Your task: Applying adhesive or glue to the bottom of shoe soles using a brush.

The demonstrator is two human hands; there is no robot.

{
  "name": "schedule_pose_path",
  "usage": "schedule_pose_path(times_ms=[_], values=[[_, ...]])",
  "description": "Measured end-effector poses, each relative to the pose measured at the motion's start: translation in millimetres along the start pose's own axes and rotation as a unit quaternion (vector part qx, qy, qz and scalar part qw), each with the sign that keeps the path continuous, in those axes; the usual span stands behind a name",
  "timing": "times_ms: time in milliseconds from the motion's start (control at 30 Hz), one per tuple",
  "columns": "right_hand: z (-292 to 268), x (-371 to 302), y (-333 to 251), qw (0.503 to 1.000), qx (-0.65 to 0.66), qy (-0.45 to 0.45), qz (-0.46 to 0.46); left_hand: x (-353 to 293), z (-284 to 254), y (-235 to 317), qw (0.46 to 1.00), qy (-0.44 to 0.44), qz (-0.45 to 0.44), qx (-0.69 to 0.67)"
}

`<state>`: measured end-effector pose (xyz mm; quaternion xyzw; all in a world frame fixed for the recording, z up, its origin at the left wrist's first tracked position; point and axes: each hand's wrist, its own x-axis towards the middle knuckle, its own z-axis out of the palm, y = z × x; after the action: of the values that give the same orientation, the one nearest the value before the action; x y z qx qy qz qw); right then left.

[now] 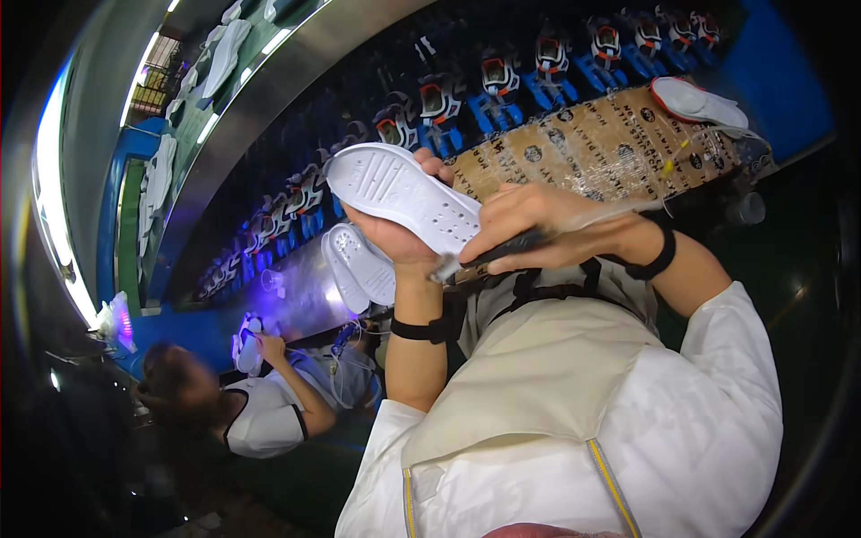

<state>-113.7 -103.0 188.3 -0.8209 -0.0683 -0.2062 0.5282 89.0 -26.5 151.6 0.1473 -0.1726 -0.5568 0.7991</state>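
Observation:
A white shoe sole (pixel 377 184) with grooves and small holes in its upward face rests tilted in my left hand (pixel 395 231), whose fingers wrap its far edge. My right hand (pixel 538 220) is closed on a dark-handled brush (pixel 507 248). The brush's greyish tip lies at the sole's near edge, somewhat blurred; whether it touches cannot be made out. A thin pale shape trails from this hand along the wrist. To the left of my left hand, more white soles (pixel 363 269) lie on a metal surface.
Beyond my hands is a printed cardboard sheet (pixel 574 148) under clear film, bearing a white sole with a red rim (pixel 700 103). Rows of shoe uppers on blue holders (pixel 500 81) line the far side. A co-worker (pixel 269 412) handles a sole at left, near a conveyor (pixel 202 117).

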Motion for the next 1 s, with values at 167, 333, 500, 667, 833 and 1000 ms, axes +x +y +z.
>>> schedule_pose_path(times_ms=[167, 333, 500, 667, 833, 1000], values=[[-2.3, 1.9, -5.8, 0.993, -0.043, 0.097, 0.048, 7.3, 12.6, 11.2, 0.999, -0.024, 0.009, -0.034], [-8.6, 2.6, -18.4, 1.0, -0.021, 0.006, -0.022, 13.4, 18.2, 26.1, 0.995, -0.088, -0.043, -0.014], [-15.1, 4.1, -22.8, 0.986, -0.168, -0.01, -0.019, 29.8, 31.7, 31.3, 0.983, -0.152, -0.082, 0.055], [-25.5, 6.4, -24.8, 0.989, -0.139, 0.052, 0.024, 43.4, 44.8, 28.8, 0.949, -0.147, -0.146, 0.237], [-29.4, 4.5, -26.7, 0.983, -0.177, -0.047, -0.022, 57.0, 49.0, 15.5, 0.879, -0.15, -0.193, 0.409], [-31.6, 2.5, -22.3, 0.965, -0.258, -0.023, -0.039, 65.7, 59.6, 7.6, 0.849, -0.102, -0.239, 0.459]])
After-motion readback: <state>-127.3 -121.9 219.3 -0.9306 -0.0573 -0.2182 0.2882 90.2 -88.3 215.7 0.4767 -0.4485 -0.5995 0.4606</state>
